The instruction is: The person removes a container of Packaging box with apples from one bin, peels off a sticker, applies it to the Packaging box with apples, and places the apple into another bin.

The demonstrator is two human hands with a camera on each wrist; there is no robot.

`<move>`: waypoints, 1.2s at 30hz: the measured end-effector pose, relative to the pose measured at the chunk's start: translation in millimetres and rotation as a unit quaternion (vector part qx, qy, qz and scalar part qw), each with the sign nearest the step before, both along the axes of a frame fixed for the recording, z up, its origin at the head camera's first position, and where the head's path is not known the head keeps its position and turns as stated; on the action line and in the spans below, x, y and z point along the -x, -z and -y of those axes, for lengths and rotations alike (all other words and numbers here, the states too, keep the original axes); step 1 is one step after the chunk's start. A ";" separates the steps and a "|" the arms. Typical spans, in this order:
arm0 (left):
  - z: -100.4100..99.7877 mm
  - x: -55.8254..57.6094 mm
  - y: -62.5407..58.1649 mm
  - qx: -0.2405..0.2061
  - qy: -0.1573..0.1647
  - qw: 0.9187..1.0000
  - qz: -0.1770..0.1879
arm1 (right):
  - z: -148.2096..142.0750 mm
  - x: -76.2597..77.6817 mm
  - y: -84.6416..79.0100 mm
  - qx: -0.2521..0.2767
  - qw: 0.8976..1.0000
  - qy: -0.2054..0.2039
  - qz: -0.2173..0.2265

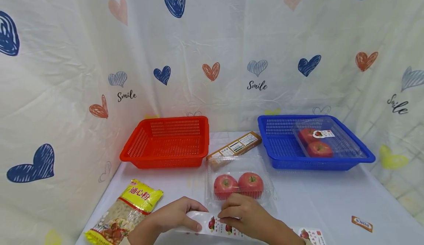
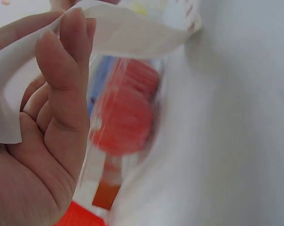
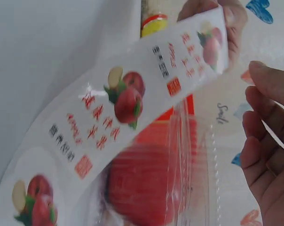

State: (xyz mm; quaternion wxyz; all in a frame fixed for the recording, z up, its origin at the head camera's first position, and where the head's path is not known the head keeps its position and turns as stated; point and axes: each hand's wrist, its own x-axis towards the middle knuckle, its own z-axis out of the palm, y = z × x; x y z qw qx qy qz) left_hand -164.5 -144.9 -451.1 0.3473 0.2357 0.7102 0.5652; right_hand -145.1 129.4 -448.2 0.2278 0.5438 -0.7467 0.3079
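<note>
My left hand [image 1: 180,213] pinches a white strip of apple stickers [image 3: 97,110] printed with red apples and red lettering. In the left wrist view the strip curls past the fingertips [image 2: 71,28]. My right hand [image 1: 243,213] is at the strip's printed face, fingers bent. The right wrist view shows its thumb and fingers apart beside the strip's end, with nothing visible between them. Just beyond both hands sits a clear plastic clamshell box [image 1: 269,186] with two red apples [image 1: 251,182] inside.
A blue basket [image 1: 278,164] at the back right holds another clear box with labelled apples. At the back left is a red basket [image 1: 165,162]. A long orange-brown box [image 1: 245,142], a pasta bag [image 1: 126,212], a small orange packet [image 1: 362,223] and another sticker sheet [image 1: 313,235] lie around.
</note>
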 end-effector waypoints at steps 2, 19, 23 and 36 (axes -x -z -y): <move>-6.2 -0.2 -2.4 -0.032 0.021 0.999 0.025 | 3.3 -1.5 -1.0 0.005 1.000 -0.019 -0.002; -24.5 -1.0 0.8 -0.117 0.086 0.985 0.089 | 11.6 -8.8 -6.1 -0.027 0.999 -0.029 -0.007; -24.2 -1.7 4.3 -0.135 0.092 0.980 0.112 | 12.3 -10.1 -8.4 -0.031 0.999 -0.023 -0.004; -20.6 0.5 10.6 -0.140 0.079 0.976 0.144 | 10.3 -8.7 -9.2 -0.029 0.999 -0.028 -0.012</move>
